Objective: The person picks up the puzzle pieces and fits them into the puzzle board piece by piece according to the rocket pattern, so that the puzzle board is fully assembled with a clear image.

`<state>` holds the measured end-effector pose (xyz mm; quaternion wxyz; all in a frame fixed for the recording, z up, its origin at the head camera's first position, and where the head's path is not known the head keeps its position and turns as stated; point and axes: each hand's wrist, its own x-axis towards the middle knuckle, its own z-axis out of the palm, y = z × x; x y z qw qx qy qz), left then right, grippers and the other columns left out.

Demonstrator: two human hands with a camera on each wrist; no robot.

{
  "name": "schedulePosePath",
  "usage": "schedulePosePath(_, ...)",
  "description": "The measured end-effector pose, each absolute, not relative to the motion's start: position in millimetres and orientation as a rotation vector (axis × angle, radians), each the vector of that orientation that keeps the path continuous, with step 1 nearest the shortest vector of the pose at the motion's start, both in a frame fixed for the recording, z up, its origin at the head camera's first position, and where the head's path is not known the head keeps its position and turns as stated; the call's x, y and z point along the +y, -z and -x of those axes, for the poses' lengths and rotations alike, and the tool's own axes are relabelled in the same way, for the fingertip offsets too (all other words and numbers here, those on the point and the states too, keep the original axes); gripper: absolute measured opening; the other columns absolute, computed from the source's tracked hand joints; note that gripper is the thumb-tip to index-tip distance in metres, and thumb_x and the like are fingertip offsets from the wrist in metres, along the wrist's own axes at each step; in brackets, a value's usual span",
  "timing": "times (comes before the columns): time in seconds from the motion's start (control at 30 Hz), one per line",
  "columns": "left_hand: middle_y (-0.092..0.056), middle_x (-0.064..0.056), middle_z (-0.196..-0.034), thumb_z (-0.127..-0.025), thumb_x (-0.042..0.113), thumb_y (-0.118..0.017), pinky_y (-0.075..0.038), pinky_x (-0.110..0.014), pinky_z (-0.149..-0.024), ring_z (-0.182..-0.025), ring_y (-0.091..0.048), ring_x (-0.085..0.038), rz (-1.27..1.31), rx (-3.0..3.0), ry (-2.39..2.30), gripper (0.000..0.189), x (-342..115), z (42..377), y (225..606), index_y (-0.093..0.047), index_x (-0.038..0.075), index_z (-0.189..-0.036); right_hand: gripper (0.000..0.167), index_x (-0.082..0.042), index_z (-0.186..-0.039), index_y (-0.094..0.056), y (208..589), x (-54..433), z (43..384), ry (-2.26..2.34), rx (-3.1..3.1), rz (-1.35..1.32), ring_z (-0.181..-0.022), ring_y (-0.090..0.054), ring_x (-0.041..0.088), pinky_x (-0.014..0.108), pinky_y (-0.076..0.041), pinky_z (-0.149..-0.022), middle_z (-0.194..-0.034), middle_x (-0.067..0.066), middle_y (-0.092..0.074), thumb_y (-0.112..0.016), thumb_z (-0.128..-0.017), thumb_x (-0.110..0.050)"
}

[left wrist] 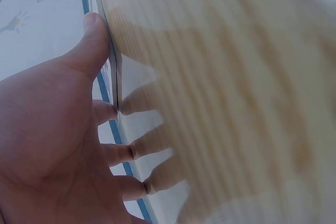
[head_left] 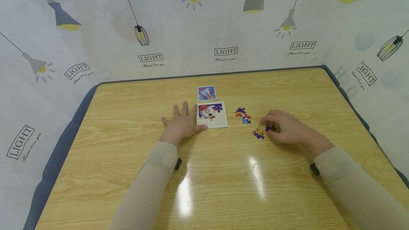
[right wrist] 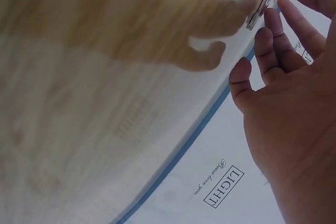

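My left hand lies with spread fingers on the table, left of a square puzzle board with a pale frame. Its thumb rests along the board's lower left edge, its index fingertip at the upper left. Joined puzzle pieces showing a white and red character fill the board's upper part. My right hand has curled fingers, thumb and index finger around a dark purple puzzle piece. Just left of it lies a yellow and purple piece. In the right wrist view, the fingertips are close to a loose piece.
A small square picture card lies behind the board. More loose puzzle pieces lie between the board and my right hand. The wooden table has a dark blue edge, and a lamp-printed cloth hangs behind it.
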<state>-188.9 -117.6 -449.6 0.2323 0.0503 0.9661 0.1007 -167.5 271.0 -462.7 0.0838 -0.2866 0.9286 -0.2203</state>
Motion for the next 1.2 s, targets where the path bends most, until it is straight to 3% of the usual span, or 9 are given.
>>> schedulePosePath(0.53, 0.013, -0.01, -0.181, -0.096, 0.08, -0.051, -0.001, -0.091, -0.116, -0.165, 0.013, -0.048, -0.144, 2.646, -0.277, 0.101, -118.3, 189.2, 449.6, -0.005, 0.033, -0.173, 0.032, -0.007, -0.129, -0.07, 462.5, 270.8, 167.5, 0.687, 2.735, 0.847, -0.108, -0.063, 0.022, 0.048, -0.057, -0.094, -0.126, 0.01, -0.066, -0.065, -0.099, 0.0)
schedulePosePath(0.77, 0.013, -0.01, -0.181, -0.096, 0.081, -0.05, -0.002, -0.091, -0.116, -0.165, 0.013, -0.048, -0.143, 2.648, -0.277, 0.101, -117.6, 188.7, 447.0, -0.004, 0.033, -0.173, 0.026, -0.006, -0.128, -0.07, 464.1, 271.0, 170.8, 0.7, 2.76, 0.836, -0.116, -0.065, 0.029, 0.053, -0.057, -0.101, -0.129, 0.012, -0.067, -0.066, -0.103, -0.003)
schedulePosePath(0.9, 0.013, -0.01, -0.181, -0.096, 0.081, -0.05, -0.001, -0.091, -0.116, -0.165, 0.013, -0.048, -0.142, 2.647, -0.283, 0.101, -117.6, 188.8, 447.1, -0.004, 0.033, -0.173, 0.025, -0.004, -0.129, -0.069, 466.0, 270.8, 173.5, 0.695, 2.785, 0.738, -0.113, -0.066, 0.028, 0.052, -0.058, -0.1, -0.126, 0.012, -0.068, -0.067, -0.105, -0.012)
schedulePosePath(1.07, 0.014, -0.01, -0.181, -0.096, 0.081, -0.05, -0.001, -0.091, -0.116, -0.165, 0.014, -0.048, -0.137, 2.645, -0.28, 0.101, -117.9, 189.2, 448.0, -0.004, 0.033, -0.173, 0.037, 0.002, -0.134, -0.065, 464.7, 269.0, 177.0, 0.721, 2.825, 0.498, -0.103, -0.067, 0.026, 0.049, -0.059, -0.092, -0.118, 0.016, -0.071, -0.066, -0.107, -0.024)
schedulePosePath(1.2, 0.014, -0.01, -0.181, -0.096, 0.081, -0.05, -0.001, -0.092, -0.116, -0.165, 0.013, -0.049, -0.138, 2.646, -0.28, 0.101, -117.9, 189.1, 448.3, -0.004, 0.034, -0.173, 0.035, 0.004, -0.132, -0.065, 464.1, 268.3, 179.3, 0.714, 2.852, 0.366, -0.09, -0.064, 0.024, 0.044, -0.056, -0.083, -0.107, 0.016, -0.072, -0.059, -0.109, -0.021)
